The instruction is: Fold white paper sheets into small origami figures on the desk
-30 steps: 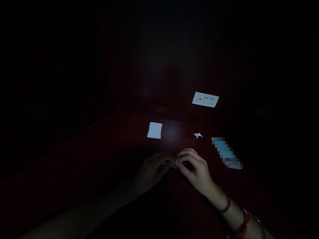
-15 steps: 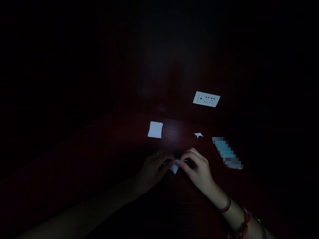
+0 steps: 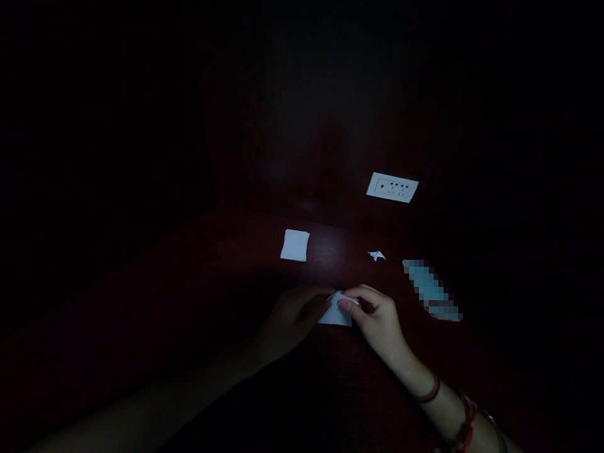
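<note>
A small white sheet of paper (image 3: 336, 314), partly folded, is held between my two hands above the dark red table (image 3: 236, 277). My left hand (image 3: 295, 318) pinches its left side and lies in deep shadow. On the other side, my right hand (image 3: 375, 311) grips the paper with the thumb on its near face and the fingers behind. The fingertips hide the paper's upper edges. Behind my hands lies a stack of white square paper (image 3: 295, 245). A small folded paper figure (image 3: 376, 256) rests farther right.
To the right of my hands lies a phone-like flat object (image 3: 431, 289), its face pixelated. A white socket plate (image 3: 392, 187) is mounted on the dark wall behind the table. The surroundings are mostly too dark to make out.
The paper between my hands has turned from a nearly edge-on view with a downward point to showing a broader face with a straight lower edge. Both hands still hold it.
</note>
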A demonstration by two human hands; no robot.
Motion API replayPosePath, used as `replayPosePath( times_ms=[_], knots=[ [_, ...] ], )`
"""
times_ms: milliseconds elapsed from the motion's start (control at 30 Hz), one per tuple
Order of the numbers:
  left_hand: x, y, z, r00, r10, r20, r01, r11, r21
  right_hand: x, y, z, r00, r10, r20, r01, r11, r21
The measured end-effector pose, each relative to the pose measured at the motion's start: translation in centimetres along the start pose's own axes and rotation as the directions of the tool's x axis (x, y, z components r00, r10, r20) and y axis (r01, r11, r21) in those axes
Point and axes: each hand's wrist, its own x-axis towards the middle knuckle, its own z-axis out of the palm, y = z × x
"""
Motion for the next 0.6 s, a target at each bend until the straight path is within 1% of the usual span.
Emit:
replayPosePath(
  times_ms=[100,267,500,600],
  knots=[
    [-0.03,0.05,0.12,1.000,-0.012,0.012,0.013,0.999,-0.053,-0.12,-0.05,0.25,1.000,0.024,0.002,-0.024,1.000,0.004],
    [0.06,0.01,0.17,0.999,-0.037,-0.011,0.037,0.999,0.016,-0.34,-0.65,0.41,0.999,-0.024,0.048,0.023,0.999,0.032],
    [0.10,0.19,-0.02,0.999,-0.044,0.024,0.045,0.998,-0.053,-0.35,-0.49,0.37,0.995,-0.074,0.063,0.068,0.994,0.083],
    [0.14,0.35,-0.08,0.999,-0.028,0.015,0.029,0.999,-0.039,-0.29,-0.24,0.46,0.995,-0.090,0.043,0.086,0.993,0.086]
  ],
)
